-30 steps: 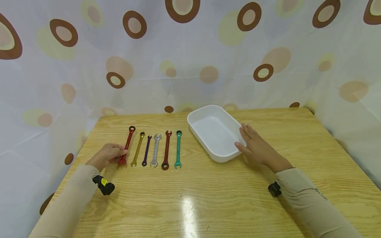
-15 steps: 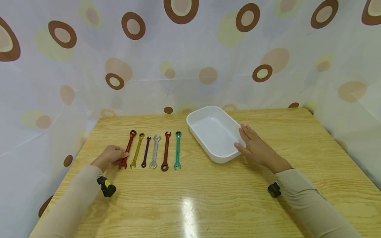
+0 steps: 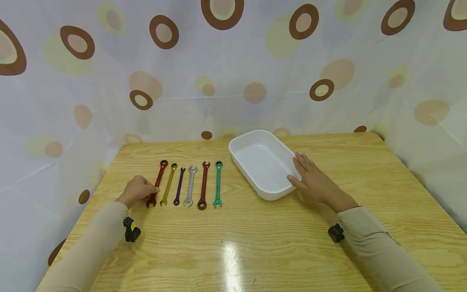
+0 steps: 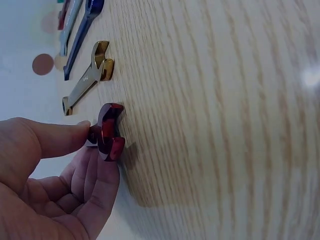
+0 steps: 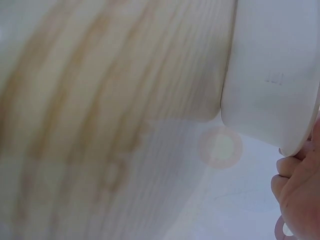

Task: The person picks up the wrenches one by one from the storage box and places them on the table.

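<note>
At the left end of a row of wrenches, my left hand (image 3: 138,190) pinches a red combination wrench (image 3: 159,177) by its shaft, near the open end. In the left wrist view, thumb and fingers sit on either side of that shaft, and the open-ended head (image 4: 110,131) is just over the wood. A gold wrench (image 3: 169,184) lies beside it. My right hand (image 3: 316,180) rests on the near right rim of a white tray (image 3: 248,170) with its fingers extended. Only part of this hand shows in the right wrist view, against the tray's outer wall (image 5: 272,75).
Right of the gold wrench lie a purple wrench (image 3: 179,186), a silver wrench (image 3: 190,185), a second red wrench (image 3: 204,184) and a green wrench (image 3: 218,184), roughly parallel. The wooden table (image 3: 277,243) meets a patterned curtain (image 3: 233,61) at the back.
My left hand has shifted slightly right, and the red wrench with it; its ring end has come a little nearer to me. My right hand and the tray have stayed put.
</note>
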`<state>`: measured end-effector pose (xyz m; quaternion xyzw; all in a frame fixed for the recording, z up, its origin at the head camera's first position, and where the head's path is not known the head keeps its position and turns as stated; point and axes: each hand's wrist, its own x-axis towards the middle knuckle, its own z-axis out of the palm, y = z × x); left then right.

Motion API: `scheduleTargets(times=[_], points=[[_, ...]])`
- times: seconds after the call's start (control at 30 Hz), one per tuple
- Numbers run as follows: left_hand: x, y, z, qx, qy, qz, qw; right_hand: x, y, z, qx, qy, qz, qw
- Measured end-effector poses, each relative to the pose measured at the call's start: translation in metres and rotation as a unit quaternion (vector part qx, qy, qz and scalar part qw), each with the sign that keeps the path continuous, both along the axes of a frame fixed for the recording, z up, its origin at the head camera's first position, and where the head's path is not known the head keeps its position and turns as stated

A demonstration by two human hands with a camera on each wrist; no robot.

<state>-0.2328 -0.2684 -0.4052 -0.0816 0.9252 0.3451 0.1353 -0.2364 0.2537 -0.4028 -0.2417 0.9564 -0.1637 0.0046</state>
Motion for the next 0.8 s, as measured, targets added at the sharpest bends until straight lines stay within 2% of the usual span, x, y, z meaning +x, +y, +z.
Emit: scheduleTargets(times=[0.43, 0.8], points=[[0.0042, 0.0068, 0.0072, -0.048, 0.017, -0.014, 0.9986, 0.0009, 0.0014, -0.0007, -0.002, -0.002, 0.001, 1.000], [0.0009, 0.0046, 0.0056, -0.047, 0.012, -0.013, 0.9987, 0.0015, 0.0001, 0.0004, -0.006, 0.000, 0.001, 1.000]])
